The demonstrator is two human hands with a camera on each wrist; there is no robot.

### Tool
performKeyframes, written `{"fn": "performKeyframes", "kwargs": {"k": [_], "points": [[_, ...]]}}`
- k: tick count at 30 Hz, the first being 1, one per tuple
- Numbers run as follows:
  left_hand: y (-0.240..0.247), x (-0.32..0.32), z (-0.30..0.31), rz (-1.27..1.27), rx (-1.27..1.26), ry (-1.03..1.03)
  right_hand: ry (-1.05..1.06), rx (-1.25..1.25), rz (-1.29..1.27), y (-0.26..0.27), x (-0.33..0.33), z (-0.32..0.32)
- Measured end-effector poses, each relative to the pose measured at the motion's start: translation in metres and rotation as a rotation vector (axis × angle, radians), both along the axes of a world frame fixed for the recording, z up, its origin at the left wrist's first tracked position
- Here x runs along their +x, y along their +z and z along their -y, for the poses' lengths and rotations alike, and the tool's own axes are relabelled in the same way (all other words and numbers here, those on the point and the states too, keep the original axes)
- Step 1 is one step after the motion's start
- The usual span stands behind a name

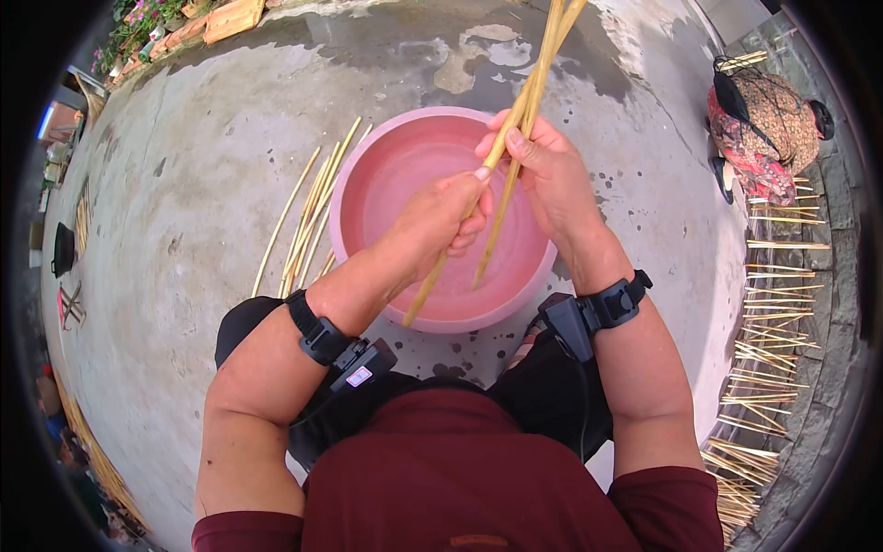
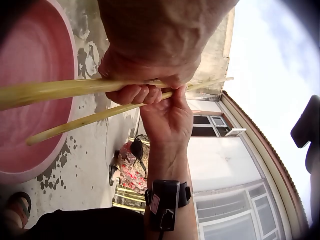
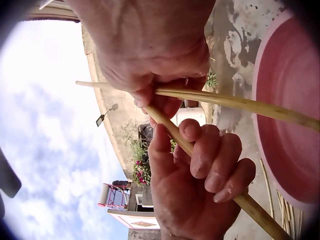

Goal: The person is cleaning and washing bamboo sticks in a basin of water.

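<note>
Two long, thin yellow stalks [image 1: 550,55] cross in front of me over a round pink basin [image 1: 441,324]. My left hand [image 1: 443,219] has its fingers curled round one stalk [image 3: 257,216], whose lower end slants down past the basin's near rim. The right hand [image 1: 555,175] pinches the stalks where they cross, thumb on top. From that grip the second stalk [image 2: 82,121] hangs down over the basin, its free end pointing toward me. Both hands sit close together, as the right wrist view shows. The upper ends run up out of the head view.
Loose stalks [image 1: 313,216] lie on the concrete left of the basin. Many more stalks [image 1: 773,317] line the paving at the right. A person in patterned clothing [image 1: 768,124] is bent over near them. Flowering plants [image 1: 138,28] stand at the far left.
</note>
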State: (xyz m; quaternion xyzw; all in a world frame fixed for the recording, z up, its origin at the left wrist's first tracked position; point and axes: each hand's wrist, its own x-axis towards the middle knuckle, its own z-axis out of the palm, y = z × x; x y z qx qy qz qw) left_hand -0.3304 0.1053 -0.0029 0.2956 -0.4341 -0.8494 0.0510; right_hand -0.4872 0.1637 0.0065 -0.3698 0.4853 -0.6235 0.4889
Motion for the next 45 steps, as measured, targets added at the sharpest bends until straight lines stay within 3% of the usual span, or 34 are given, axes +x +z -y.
{"fn": "performKeyframes", "kwargs": {"k": [3, 9, 15, 18, 21, 25, 36, 39, 42, 44, 45], "points": [[0.004, 0.0, -0.006, -0.151, 0.005, 0.003, 0.0, -0.059, 0.133, -0.002, -0.004, -0.002], [0.008, -0.001, -0.008, -0.194, -0.048, -0.032, 0.029, -0.07, 0.111, 0.006, -0.008, -0.007], [0.004, -0.001, -0.001, 0.02, -0.125, -0.12, 0.052, -0.019, -0.075, 0.006, -0.003, -0.009], [0.003, -0.001, 0.0, -0.167, 0.071, -0.102, -0.008, -0.068, 0.079, -0.001, -0.008, -0.007], [0.003, 0.0, -0.008, -0.239, 0.032, -0.127, -0.164, -0.058, 0.21, 0.0, -0.017, -0.006], [-0.003, 0.008, -0.014, -0.173, 0.092, -0.282, -0.386, -0.101, 0.207, 0.004, -0.055, -0.004], [-0.007, 0.016, -0.013, -0.089, 0.086, -0.268, -0.425, -0.031, 0.159, 0.002, -0.062, -0.008], [-0.011, 0.017, -0.007, 0.096, 0.012, -0.295, -0.395, -0.019, 0.149, 0.003, -0.05, -0.01], [-0.029, 0.007, -0.014, 0.123, -0.453, -0.193, -0.279, 0.014, 0.127, -0.001, -0.028, -0.008], [-0.045, -0.002, -0.015, -0.061, -0.735, -0.042, -0.163, 0.009, 0.194, -0.014, -0.008, -0.007], [-0.038, -0.004, -0.016, -0.09, -0.685, -0.001, -0.102, 0.008, 0.231, -0.014, 0.003, -0.007]]}}
